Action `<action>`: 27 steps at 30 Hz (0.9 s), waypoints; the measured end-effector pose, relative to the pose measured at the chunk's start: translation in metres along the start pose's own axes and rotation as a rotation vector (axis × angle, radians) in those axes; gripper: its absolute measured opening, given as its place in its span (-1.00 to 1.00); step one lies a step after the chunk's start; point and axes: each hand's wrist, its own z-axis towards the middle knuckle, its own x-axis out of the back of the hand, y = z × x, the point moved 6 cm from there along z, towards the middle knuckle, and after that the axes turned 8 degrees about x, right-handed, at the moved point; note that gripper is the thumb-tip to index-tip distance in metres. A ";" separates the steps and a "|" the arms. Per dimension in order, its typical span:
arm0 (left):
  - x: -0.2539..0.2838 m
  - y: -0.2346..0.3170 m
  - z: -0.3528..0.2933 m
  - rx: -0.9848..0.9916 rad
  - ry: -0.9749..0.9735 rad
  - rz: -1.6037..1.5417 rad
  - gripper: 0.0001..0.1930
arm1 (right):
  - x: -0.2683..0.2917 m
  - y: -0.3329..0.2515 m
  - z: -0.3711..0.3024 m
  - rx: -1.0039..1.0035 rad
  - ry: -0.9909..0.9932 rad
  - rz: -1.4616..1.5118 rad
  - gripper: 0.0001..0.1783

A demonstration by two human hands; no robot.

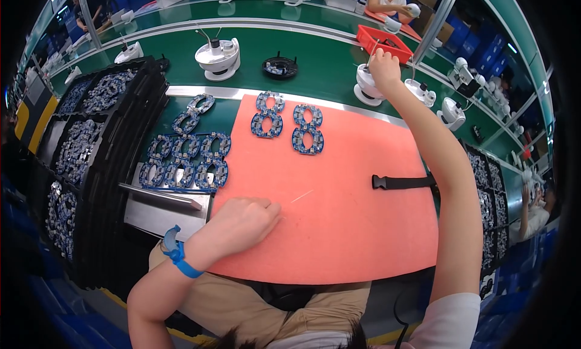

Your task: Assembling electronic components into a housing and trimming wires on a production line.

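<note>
My left hand (pixel 245 223) rests on the orange mat (pixel 339 228), fingers curled under; whether anything is inside them is hidden. A blue wrist strap (pixel 180 258) circles that wrist. My right arm stretches far forward. Its hand (pixel 385 67) is closed at the top of a white rounded housing (pixel 367 90) on the green line; what its fingers grip cannot be made out. Two blue figure-eight circuit boards, a left one (pixel 267 116) and a right one (pixel 308 130), lie on the mat's far part. A thin pale strand (pixel 302 196) lies near my left hand.
More circuit boards (pixel 184 161) sit left of the mat, beside a metal bar (pixel 160 194). Stacked black trays (pixel 115 161) of boards stand at left. A black buckle strap (pixel 402 182) lies at right. Beyond are a red bin (pixel 385 44), another white housing (pixel 218 58) and a co-worker (pixel 387 1).
</note>
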 end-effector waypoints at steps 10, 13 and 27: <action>0.002 0.001 0.000 -0.014 0.019 -0.012 -0.76 | -0.012 0.017 -0.005 0.001 -0.065 -0.026 -0.83; 0.001 0.001 0.000 -0.018 0.023 -0.012 -0.75 | -0.009 0.025 -0.010 -0.035 -0.069 0.042 -0.84; 0.000 0.000 0.001 -0.005 0.008 -0.007 -0.76 | -0.022 0.048 -0.024 0.018 -0.123 0.075 -0.83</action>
